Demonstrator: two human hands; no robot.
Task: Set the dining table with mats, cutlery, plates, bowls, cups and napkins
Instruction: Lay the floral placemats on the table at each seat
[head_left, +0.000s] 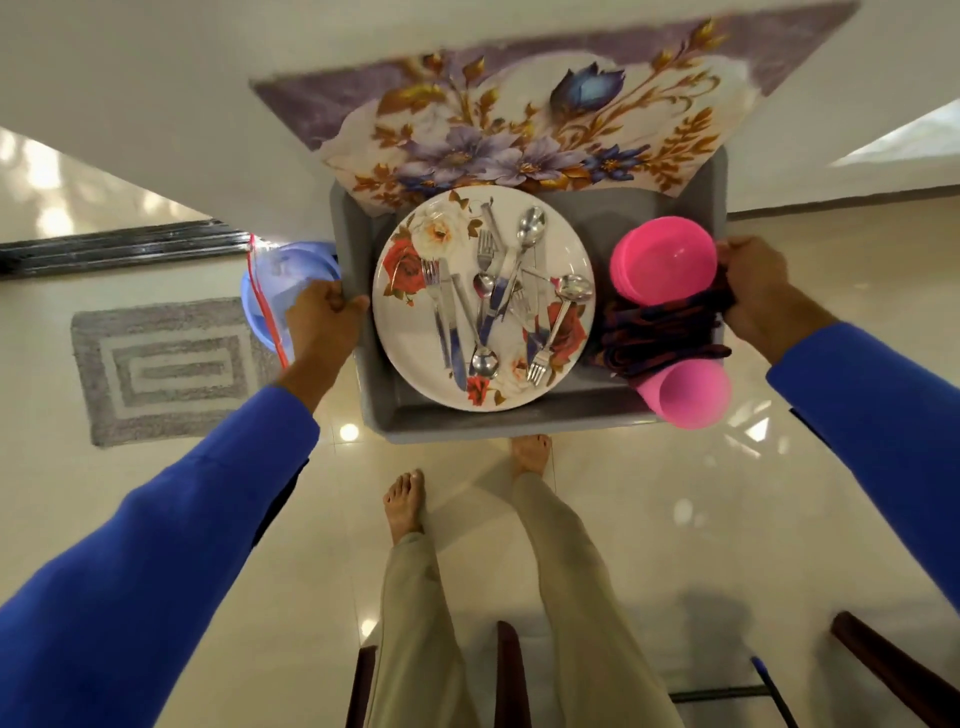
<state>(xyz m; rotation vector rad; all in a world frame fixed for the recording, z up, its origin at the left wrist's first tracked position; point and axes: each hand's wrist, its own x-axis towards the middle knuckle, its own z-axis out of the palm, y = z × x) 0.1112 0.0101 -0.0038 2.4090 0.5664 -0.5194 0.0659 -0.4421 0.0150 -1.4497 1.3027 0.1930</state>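
A person in blue sleeves is standing barefoot on a glossy cream tile floor (649, 519) that is reflecting ceiling lights. The left hand (324, 312) is gripping the left rim of a grey tray (519, 415), and the right hand (753, 291) is gripping its right rim. On the tray a floral plate (410, 332) is carrying loose forks, knives and spoons (488, 296); pink bowls (660, 260), dark folded napkins (660, 332) and a pink cup (691, 395) are lying to its right. Floral mats (519, 130) are sticking out over the far edge. A grey rug (166, 369) is lying on the floor at left, near a blue tub (260, 301). Dark wooden chair parts (893, 670) are showing at the bottom.
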